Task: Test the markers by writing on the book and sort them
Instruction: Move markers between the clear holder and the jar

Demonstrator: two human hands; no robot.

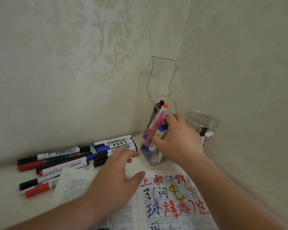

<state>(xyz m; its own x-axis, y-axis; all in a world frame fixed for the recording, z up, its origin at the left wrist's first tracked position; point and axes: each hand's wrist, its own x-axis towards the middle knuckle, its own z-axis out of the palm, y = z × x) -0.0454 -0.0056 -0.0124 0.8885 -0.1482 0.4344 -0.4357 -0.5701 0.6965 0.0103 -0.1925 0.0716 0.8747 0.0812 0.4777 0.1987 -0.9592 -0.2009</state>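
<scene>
Nearest, at the bottom edge: two bare forearms, reaching away over an open book. Printed pages, the right one scrawled over with big handwritten characters in red, black, blue and ochre. The left page in print only, its left edge lying over the ends of the nearest markers.

Over the book's top edge, the left hand: fingers straight and slightly spread, thumb out to the right, holding nothing. Resting or hovering, cannot tell.

To its left, on the white table, loose markers lying flat, mostly side by side, with caps in black, red, blue and light blue. On one barrel, the words WHITEBOARD MARKER.

Further back, in the corner of the room, a tall clear container, upright, flap lid standing open. Inside, several markers leaning: a black cap, a red cap and a pink cap near the top. At its mouth, the right hand, fingers and thumb curled round a blue-capped marker, barrel down inside the container.

Just right of that, partly behind the right hand, a round clear jar holding a few markers, with white barrels and one dark cap visible.

Behind it all, pale patterned wallpaper.
</scene>
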